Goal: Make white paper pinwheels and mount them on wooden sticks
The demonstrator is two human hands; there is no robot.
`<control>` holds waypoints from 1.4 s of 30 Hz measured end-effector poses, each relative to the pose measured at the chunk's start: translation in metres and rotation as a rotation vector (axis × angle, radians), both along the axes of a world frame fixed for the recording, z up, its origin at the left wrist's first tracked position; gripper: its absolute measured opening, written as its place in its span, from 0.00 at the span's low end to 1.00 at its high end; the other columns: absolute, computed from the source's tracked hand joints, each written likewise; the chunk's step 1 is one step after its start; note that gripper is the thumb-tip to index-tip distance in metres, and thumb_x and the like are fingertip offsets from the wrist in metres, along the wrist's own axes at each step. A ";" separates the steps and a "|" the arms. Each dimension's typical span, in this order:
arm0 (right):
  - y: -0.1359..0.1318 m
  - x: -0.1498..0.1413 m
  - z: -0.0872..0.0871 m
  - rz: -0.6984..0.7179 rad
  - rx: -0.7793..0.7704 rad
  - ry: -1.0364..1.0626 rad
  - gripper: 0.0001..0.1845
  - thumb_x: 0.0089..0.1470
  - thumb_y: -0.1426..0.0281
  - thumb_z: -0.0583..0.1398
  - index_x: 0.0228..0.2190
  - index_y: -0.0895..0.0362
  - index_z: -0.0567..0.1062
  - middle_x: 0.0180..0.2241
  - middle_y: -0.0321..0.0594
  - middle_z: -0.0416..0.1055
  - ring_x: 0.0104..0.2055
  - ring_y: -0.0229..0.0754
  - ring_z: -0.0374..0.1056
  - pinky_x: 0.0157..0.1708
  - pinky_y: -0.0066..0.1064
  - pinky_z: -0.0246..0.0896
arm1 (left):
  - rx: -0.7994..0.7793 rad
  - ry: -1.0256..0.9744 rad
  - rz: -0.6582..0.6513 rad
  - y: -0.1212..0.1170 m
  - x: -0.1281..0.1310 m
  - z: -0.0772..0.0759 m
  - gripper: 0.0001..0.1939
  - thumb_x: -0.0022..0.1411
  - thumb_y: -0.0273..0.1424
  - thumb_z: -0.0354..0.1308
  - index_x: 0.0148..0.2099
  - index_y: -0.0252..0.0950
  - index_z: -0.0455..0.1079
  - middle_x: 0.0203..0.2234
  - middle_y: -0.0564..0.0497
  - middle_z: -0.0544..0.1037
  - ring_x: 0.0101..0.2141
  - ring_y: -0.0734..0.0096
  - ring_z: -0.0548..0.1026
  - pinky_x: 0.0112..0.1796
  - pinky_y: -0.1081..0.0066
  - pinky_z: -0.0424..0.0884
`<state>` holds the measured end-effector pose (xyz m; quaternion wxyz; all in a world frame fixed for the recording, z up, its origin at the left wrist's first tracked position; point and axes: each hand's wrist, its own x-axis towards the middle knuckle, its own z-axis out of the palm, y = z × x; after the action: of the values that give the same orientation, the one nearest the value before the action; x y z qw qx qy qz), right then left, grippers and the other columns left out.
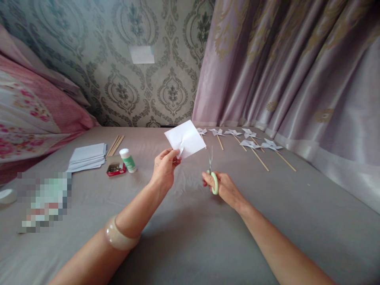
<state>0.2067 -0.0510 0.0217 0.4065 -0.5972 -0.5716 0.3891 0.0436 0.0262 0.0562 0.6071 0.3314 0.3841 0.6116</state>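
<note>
My left hand (166, 164) pinches a square sheet of white paper (190, 136) by its near corner and holds it raised above the grey cloth. A crease or cut shows in the paper close to my fingertips. In my right hand (222, 186) is a pair of scissors (214, 182) with pale green handles, my fingers around them. The blades point up and away from me, a little to the right of the paper and apart from it. Beyond, several white paper pinwheels (251, 144) on wooden sticks lie at the back right.
At the left lie a stack of white paper (87, 156), several wooden sticks (115, 145), a small red box (116, 170) of little metal pieces and a white-and-green glue bottle (128, 161). A white tape roll (8, 196) sits far left. Curtains (237, 71) hang at the right.
</note>
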 end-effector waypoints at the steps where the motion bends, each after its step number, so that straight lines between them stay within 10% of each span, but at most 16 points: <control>1: 0.002 0.003 -0.001 -0.055 0.014 0.030 0.29 0.48 0.45 0.55 0.22 0.59 0.71 0.17 0.32 0.61 0.21 0.34 0.55 0.22 0.27 0.48 | -0.006 0.011 -0.022 0.002 -0.001 -0.001 0.09 0.36 0.28 0.65 0.23 0.33 0.68 0.18 0.56 0.68 0.20 0.80 0.65 0.24 0.77 0.60; 14: 0.009 0.011 0.005 -0.300 0.197 0.299 0.23 0.34 0.52 0.66 0.18 0.57 0.66 0.16 0.30 0.59 0.20 0.32 0.51 0.20 0.26 0.48 | -0.001 0.439 -0.362 -0.004 -0.002 -0.003 0.04 0.39 0.29 0.62 0.21 0.33 0.71 0.17 0.51 0.71 0.20 0.75 0.65 0.23 0.74 0.57; 25: 0.014 0.009 -0.008 -0.442 0.364 0.368 0.18 0.40 0.58 0.64 0.20 0.56 0.64 0.17 0.29 0.59 0.20 0.31 0.52 0.21 0.26 0.50 | -0.122 0.047 -0.436 -0.025 0.021 -0.020 0.17 0.39 0.32 0.71 0.32 0.32 0.73 0.28 0.49 0.76 0.26 0.77 0.72 0.27 0.78 0.64; 31: 0.011 0.003 -0.008 -0.494 0.400 0.319 0.18 0.41 0.58 0.63 0.19 0.56 0.63 0.17 0.30 0.60 0.20 0.32 0.54 0.21 0.25 0.51 | -0.298 -0.133 -0.437 -0.043 0.035 -0.030 0.15 0.36 0.29 0.72 0.26 0.33 0.69 0.24 0.52 0.74 0.27 0.78 0.72 0.28 0.78 0.64; 42: 0.005 -0.002 0.001 -0.396 0.282 0.171 0.25 0.42 0.46 0.60 0.20 0.57 0.66 0.17 0.30 0.59 0.20 0.33 0.54 0.21 0.27 0.50 | -0.006 0.087 -0.188 -0.032 0.029 -0.032 0.13 0.39 0.32 0.70 0.29 0.33 0.74 0.23 0.52 0.75 0.23 0.79 0.67 0.26 0.75 0.59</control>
<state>0.2050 -0.0461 0.0232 0.6008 -0.5998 -0.4557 0.2676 0.0727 -0.0053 0.0241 0.6457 0.3902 0.3790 0.5359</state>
